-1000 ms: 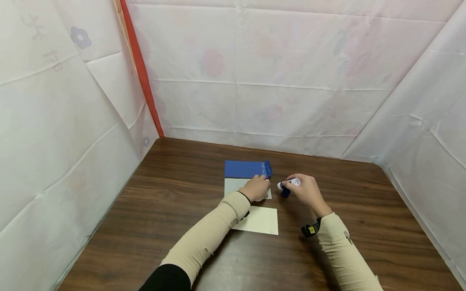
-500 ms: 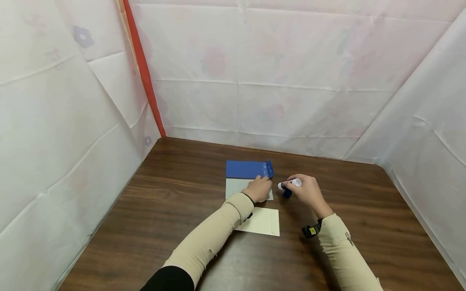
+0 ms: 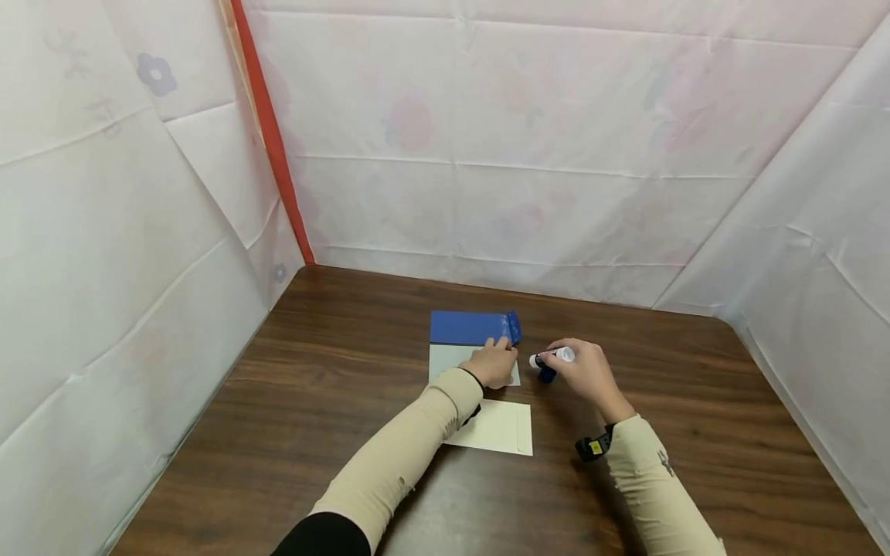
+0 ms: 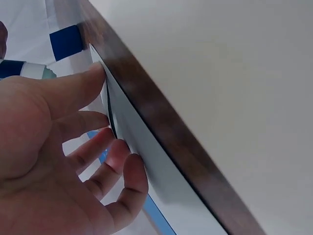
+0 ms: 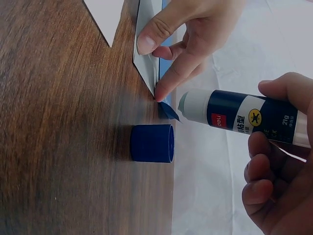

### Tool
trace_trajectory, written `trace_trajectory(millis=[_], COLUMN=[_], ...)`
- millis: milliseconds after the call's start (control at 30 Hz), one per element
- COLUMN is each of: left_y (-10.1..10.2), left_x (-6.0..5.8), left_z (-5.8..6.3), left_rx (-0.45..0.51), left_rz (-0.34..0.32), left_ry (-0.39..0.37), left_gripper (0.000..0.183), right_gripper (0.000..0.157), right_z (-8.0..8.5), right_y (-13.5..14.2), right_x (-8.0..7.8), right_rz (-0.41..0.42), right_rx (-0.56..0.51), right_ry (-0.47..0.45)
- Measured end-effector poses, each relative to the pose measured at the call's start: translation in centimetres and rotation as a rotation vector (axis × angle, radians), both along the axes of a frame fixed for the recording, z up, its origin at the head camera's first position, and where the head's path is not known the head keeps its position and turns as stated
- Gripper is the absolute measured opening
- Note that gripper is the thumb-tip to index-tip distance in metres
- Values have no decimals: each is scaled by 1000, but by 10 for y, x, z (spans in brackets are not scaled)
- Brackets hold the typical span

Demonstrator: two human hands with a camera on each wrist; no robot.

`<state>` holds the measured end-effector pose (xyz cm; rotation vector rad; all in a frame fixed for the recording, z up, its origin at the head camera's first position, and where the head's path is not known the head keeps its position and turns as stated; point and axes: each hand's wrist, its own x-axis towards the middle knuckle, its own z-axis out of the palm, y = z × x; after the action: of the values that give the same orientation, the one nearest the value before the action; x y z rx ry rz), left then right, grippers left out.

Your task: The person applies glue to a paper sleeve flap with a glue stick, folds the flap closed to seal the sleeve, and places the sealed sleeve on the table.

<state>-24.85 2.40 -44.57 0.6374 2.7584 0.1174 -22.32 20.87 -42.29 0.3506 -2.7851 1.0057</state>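
The left hand (image 3: 492, 364) is laid palm down, loosely bent fingers pressed, not clasped, on one pale grey rectangular sheet of paper (image 3: 446, 358). Beyond it, one flat blue paper rectangle (image 3: 462, 327) is seen; nearer, one cream paper rectangle (image 3: 497, 427). Farther right, just beside one navy cylindrical plastic cap (image 5: 151, 143), one white-and-navy plastic glue stick (image 5: 230, 111) is pinched by the right hand (image 3: 585, 374), glue end held out left of the grip.

hands (image 3: 494, 364) bare | beige sleeves (image 3: 399, 457), dark print (image 3: 665, 462) | black upper-left sleeve (image 3: 328, 536) | black right-wrist device (image 3: 585, 450), yellow label (image 3: 596, 447)
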Motion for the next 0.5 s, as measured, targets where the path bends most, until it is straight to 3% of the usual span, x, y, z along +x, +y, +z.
trace_trajectory(millis=[500], left_y=[-2], left_x=[0], left_z=[2], left_rx=[-18], left_rz=[-56], left_ry=[60], left_gripper=[37], right_gripper=[23], right_z=[2], right_y=[-2], right_x=[0], right_rz=[3], right_rx=[-12], right_ry=[-30])
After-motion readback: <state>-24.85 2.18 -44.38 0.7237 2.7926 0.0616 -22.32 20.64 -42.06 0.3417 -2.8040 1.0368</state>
